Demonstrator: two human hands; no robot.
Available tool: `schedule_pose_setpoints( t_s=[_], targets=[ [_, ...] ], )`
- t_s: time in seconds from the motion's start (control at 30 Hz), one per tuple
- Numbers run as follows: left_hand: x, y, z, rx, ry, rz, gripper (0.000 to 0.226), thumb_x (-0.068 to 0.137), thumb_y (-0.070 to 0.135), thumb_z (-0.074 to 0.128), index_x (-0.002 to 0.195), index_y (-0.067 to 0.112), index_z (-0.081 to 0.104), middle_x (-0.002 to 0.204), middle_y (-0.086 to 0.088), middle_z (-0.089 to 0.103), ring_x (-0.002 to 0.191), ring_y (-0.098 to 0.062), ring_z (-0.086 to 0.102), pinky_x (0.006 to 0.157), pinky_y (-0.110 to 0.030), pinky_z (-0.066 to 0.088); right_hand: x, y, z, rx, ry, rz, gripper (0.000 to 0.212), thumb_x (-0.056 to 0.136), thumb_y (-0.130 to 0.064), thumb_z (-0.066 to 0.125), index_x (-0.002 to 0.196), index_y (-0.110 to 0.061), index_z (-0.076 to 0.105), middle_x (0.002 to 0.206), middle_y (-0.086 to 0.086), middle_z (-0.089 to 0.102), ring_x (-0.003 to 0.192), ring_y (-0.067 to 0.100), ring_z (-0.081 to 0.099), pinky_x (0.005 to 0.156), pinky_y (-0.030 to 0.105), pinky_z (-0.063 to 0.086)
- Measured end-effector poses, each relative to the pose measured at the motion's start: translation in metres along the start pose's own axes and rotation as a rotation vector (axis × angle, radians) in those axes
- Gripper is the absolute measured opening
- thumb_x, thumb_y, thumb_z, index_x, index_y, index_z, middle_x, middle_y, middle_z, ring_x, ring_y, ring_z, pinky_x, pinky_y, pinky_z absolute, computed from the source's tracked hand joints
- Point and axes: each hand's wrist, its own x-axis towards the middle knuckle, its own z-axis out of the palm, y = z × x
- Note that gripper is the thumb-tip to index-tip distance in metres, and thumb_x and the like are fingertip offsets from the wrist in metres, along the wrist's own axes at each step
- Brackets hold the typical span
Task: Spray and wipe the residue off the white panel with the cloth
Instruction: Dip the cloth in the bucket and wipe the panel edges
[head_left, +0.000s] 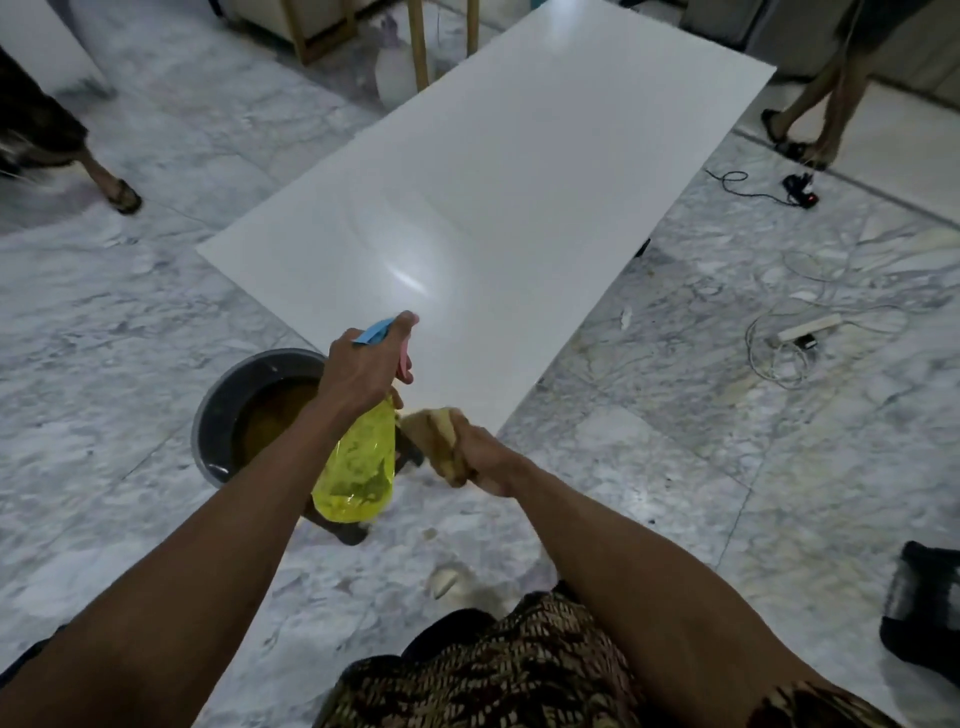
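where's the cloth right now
In the head view, the cloth is bunched in the right hand, low centre, beside the yellow spray bottle, just off the white panel's near corner.

We count one white panel (498, 208) on the marble floor. Beside its near corner we count one spray bottle (358, 462), one cloth (436, 441) and one dark basin (228, 405). Right of the panel lies one white power strip (808, 328).

Bare white panel (498, 208) ahead; basin (244, 410) crowding its near-left corner.
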Motion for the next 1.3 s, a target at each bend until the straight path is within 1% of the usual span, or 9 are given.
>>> schedule_pose_setpoints(
  t_s=[0.1,0.17,0.37,0.6,0.77,0.93,1.03,1.2,1.3],
  targets=[
    [0.008,0.025,0.012,0.020,-0.042,0.026,0.062,0.103,0.064,0.061,0.108,0.004,0.079,0.092,-0.014,0.078,0.078,-0.037,0.079,0.078,-0.050,0.069,0.003,-0.049,-0.051,0.274,0.070,-0.079,0.070,0.100,-0.065,0.023,0.132,-0.016,0.060,0.124,0.015,0.067,0.103,0.029,0.064,0.079,0.038,0.055],
    [0.015,0.043,0.027,0.027,-0.060,0.027,0.060,0.103,0.061,0.063,0.098,0.003,0.077,0.092,-0.013,0.077,0.069,-0.036,0.077,0.072,-0.042,0.066,0.000,-0.081,-0.084,0.433,0.121,-0.143,0.068,0.100,-0.065,0.028,0.135,-0.016,0.058,0.131,0.012,0.065,0.121,0.032,0.061,0.108,0.052,0.043],
    [0.048,0.113,0.093,0.069,-0.157,0.119,0.069,0.098,0.068,0.064,0.097,0.001,0.081,0.088,-0.011,0.078,0.073,-0.034,0.081,0.080,-0.054,0.069,-0.026,-0.147,-0.190,0.815,0.240,-0.310,0.064,0.100,-0.057,0.044,0.145,-0.013,0.049,0.143,0.013,0.056,0.133,0.030,0.052,0.116,0.043,0.037],
    [0.098,0.224,0.214,0.076,-0.275,0.231,0.082,0.080,0.079,0.064,0.098,0.001,0.082,0.096,-0.014,0.076,0.073,-0.034,0.081,0.077,-0.055,0.069,-0.035,-0.179,-0.335,1.144,0.057,-0.453,0.057,0.104,-0.048,0.037,0.131,-0.002,0.058,0.138,0.021,0.057,0.112,0.040,0.065,0.082,0.057,0.058],
    [0.132,0.298,0.310,0.034,-0.325,0.245,0.075,0.079,0.076,0.066,0.109,0.009,0.082,0.101,-0.021,0.076,0.075,-0.034,0.081,0.067,-0.052,0.069,-0.037,-0.208,-0.441,1.116,0.121,-0.418,0.053,0.101,-0.047,0.046,0.133,-0.007,0.059,0.140,0.017,0.057,0.134,0.032,0.050,0.113,0.048,0.039],
    [0.164,0.353,0.381,0.034,-0.405,0.287,0.055,0.096,0.065,0.063,0.116,0.017,0.081,0.099,-0.026,0.077,0.082,-0.039,0.081,0.053,-0.030,0.061,-0.035,-0.237,-0.523,1.163,0.122,-0.422,0.056,0.099,-0.048,0.047,0.137,-0.007,0.056,0.141,0.016,0.057,0.127,0.031,0.056,0.102,0.048,0.047],
    [0.192,0.383,0.421,0.039,-0.416,0.233,0.094,0.071,0.085,0.062,0.122,0.007,0.075,0.089,-0.021,0.079,0.076,-0.041,0.081,0.059,-0.037,0.066,-0.019,-0.254,-0.569,1.221,0.127,-0.437,0.054,0.102,-0.048,0.044,0.127,-0.004,0.062,0.127,0.019,0.066,0.108,0.033,0.069,0.098,0.046,0.050],
    [0.248,0.426,0.475,0.051,-0.460,0.243,0.100,0.063,0.088,0.063,0.121,0.007,0.076,0.082,-0.018,0.078,0.075,-0.045,0.080,0.068,-0.056,0.069,0.014,-0.288,-0.628,1.236,0.168,-0.387,0.049,0.101,-0.046,0.047,0.121,-0.005,0.064,0.117,0.016,0.070,0.105,0.028,0.068,0.095,0.038,0.053],
    [0.295,0.456,0.510,0.052,-0.467,0.244,0.104,0.061,0.092,0.062,0.125,0.011,0.073,0.096,-0.022,0.078,0.070,-0.037,0.081,0.071,-0.057,0.069,0.042,-0.320,-0.673,1.232,0.214,-0.385,0.046,0.102,-0.044,0.049,0.123,-0.006,0.064,0.112,0.014,0.072,0.093,0.026,0.073,0.076,0.035,0.062]
  ],
)
